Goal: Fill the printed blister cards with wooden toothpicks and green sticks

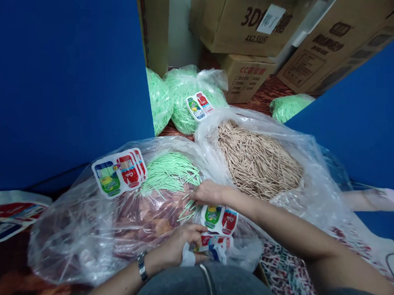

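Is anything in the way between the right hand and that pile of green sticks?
Nothing visible stands between them. The right hand is right beside the lower right edge of the pile of green sticks, with a few loose green sticks at its fingertips. I cannot tell whether clear plastic film covers part of the pile.

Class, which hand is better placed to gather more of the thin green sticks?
Probably the right hand: its fingers hold a few green sticks beside the main pile, while the left hand is lower, at the printed red packets.
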Demonstrator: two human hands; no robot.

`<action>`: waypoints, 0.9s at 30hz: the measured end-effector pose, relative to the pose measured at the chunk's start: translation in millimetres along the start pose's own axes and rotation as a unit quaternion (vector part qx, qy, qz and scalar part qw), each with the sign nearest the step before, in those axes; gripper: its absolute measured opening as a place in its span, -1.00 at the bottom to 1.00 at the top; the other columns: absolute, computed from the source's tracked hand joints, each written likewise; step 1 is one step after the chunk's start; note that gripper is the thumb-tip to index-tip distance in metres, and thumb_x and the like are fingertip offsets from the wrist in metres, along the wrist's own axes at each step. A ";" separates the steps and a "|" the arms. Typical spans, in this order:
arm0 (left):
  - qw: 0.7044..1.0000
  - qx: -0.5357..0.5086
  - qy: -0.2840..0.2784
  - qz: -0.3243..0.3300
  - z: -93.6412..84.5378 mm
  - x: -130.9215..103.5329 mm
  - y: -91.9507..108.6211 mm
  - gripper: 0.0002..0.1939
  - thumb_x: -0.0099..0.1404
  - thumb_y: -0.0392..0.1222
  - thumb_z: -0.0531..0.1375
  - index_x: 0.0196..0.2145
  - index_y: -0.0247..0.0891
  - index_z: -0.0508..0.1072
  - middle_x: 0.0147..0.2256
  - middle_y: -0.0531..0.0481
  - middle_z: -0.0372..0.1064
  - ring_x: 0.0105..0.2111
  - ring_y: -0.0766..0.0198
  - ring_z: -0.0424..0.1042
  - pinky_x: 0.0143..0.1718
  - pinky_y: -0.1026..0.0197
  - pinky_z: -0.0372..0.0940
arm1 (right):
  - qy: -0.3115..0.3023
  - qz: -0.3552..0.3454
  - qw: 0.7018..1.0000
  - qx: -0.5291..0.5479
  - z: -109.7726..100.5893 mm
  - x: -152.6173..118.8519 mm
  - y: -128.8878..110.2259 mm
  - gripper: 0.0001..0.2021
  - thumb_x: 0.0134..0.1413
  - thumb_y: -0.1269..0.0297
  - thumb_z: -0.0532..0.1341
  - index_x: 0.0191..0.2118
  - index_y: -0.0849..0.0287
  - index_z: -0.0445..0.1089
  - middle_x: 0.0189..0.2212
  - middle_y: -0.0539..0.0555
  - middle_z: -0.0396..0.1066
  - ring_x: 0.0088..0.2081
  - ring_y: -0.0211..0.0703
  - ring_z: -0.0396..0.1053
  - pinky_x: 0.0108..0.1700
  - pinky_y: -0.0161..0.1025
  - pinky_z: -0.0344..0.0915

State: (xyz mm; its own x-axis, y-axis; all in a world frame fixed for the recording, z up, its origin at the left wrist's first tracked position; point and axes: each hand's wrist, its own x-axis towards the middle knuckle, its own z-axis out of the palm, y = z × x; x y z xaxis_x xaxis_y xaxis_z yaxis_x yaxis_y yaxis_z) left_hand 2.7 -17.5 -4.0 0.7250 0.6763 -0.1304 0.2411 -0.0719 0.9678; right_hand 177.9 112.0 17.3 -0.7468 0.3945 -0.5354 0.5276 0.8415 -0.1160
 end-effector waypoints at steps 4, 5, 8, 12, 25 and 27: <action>0.999 -0.028 -0.035 0.004 -1.6 4.8 9.9 -0.81 0.11 -0.19 0.31 -0.53 -0.29 0.38 -0.08 -0.15 0.46 -0.19 0.13 0.48 -0.20 0.20 0.30 | -0.010 -0.056 0.997 -0.055 -1.9 3.4 -12.6 -0.65 0.14 0.13 0.16 0.01 0.15 0.27 -0.40 0.16 0.52 -0.35 0.00 0.50 -0.41 -0.26 0.26; 0.999 -0.031 -0.044 0.004 -2.4 5.9 11.3 -0.81 0.11 -0.19 0.31 -0.53 -0.29 0.37 -0.08 -0.14 0.47 -0.18 0.12 0.48 -0.20 0.20 0.30 | -0.006 -0.058 0.996 -0.062 -1.0 4.9 -16.9 -0.62 0.15 0.12 0.15 0.04 0.16 0.24 -0.41 0.17 0.52 -0.36 0.00 0.50 -0.41 -0.25 0.26; 0.997 -0.041 -0.061 -0.007 -4.4 7.5 12.7 -0.80 0.12 -0.19 0.30 -0.54 -0.29 0.37 -0.06 -0.15 0.47 -0.15 0.11 0.47 -0.17 0.19 0.29 | 0.006 -0.068 0.994 -0.080 3.0 11.2 -26.9 -0.60 0.17 0.12 0.11 0.06 0.21 0.21 -0.41 0.20 0.52 -0.37 0.02 0.50 -0.41 -0.21 0.28; 0.996 -0.057 -0.070 -0.006 -4.3 7.3 12.1 -0.76 0.13 -0.19 0.28 -0.58 -0.28 0.31 -0.07 -0.12 0.47 -0.15 0.16 0.46 -0.13 0.18 0.29 | 0.035 -0.051 0.995 -0.083 0.5 24.0 -16.9 -0.68 0.15 0.12 0.09 -0.05 0.18 0.27 -0.30 0.20 0.51 -0.33 0.02 0.49 -0.38 -0.20 0.29; 0.993 -0.098 -0.065 0.004 -2.0 10.1 7.3 -0.67 0.10 -0.13 0.30 -0.63 -0.28 0.24 -0.15 -0.11 0.50 -0.19 0.12 0.46 -0.23 0.17 0.29 | 0.070 -0.108 0.989 -0.068 5.8 23.2 -6.5 -0.63 0.21 -0.05 0.03 -0.01 0.07 0.21 -0.18 0.10 0.37 -0.34 -0.17 0.41 -0.42 -0.30 0.20; 0.993 -0.099 -0.068 0.006 -1.9 10.0 6.3 -0.66 0.10 -0.12 0.30 -0.63 -0.28 0.24 -0.15 -0.10 0.50 -0.18 0.12 0.47 -0.21 0.18 0.29 | 0.074 -0.060 0.993 -0.067 4.2 30.0 -0.5 -0.71 0.26 0.03 0.00 -0.05 0.05 0.25 -0.20 0.07 0.37 -0.35 -0.18 0.40 -0.43 -0.31 0.18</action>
State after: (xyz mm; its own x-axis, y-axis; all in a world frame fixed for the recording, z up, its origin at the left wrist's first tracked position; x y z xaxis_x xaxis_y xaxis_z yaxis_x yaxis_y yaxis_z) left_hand 10.3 -9.8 1.3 0.8109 0.5697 -0.1337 0.1099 0.0761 0.9910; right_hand 156.9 121.9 -2.2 -0.8580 0.3298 -0.3937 0.3797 0.9236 -0.0537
